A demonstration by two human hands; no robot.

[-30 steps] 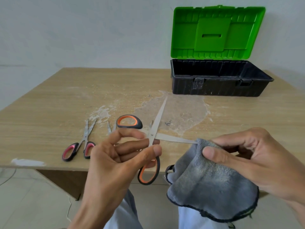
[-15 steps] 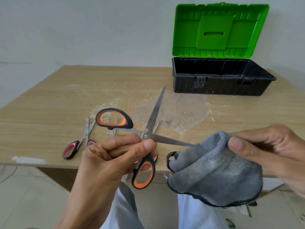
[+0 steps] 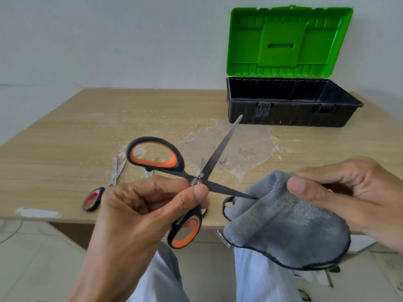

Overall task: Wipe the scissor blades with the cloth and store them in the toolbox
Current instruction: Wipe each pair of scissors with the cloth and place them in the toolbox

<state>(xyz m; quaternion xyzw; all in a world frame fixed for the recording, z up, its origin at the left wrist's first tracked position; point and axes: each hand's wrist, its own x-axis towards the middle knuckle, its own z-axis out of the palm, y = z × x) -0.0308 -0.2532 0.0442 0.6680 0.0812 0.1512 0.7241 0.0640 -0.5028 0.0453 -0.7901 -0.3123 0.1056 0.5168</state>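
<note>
Pinching the scissors (image 3: 214, 159) at the pivot with the left hand (image 3: 139, 214), over the near edge of the table (image 3: 65, 149); pointing one blade away toward the toolbox (image 3: 283, 115) and the other rightward, tip touching the cloth (image 3: 283, 225). Gripping the cloth in the right hand (image 3: 349, 192), just right of the left hand, hanging down past the table edge. Working with the small scissors (image 3: 112, 179) lying on the table left of and just behind the left hand, and with the toolbox standing on the table well beyond the right hand, lid (image 3: 283, 42) standing up behind it.
</note>
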